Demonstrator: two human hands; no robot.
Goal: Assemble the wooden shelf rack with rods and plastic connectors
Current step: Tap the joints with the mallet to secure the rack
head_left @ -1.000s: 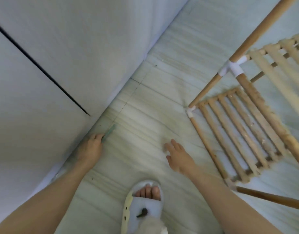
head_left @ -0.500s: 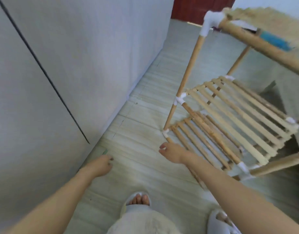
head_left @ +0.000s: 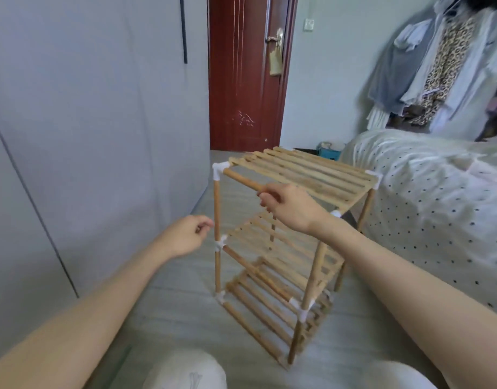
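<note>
Three-tier rack upright on the floor, between the grey wardrobe to its left and the dotted bed to its right. Right hand curled round the top front rod of the rack, about midway between its two near top corners. Left hand loosely curled just left of the rack's near-left upright, close to it; whether anything is pinched between its fingertips cannot be told. White corner connector at the rack's top left with the rod seated in it. Probably a check of fit: best to steady the upright with the left hand, then push the rod squarely along its own axis into the connector, no twisting. Worth testing each joint of the rack for wobble, pressing down evenly on the top tier.
</note>
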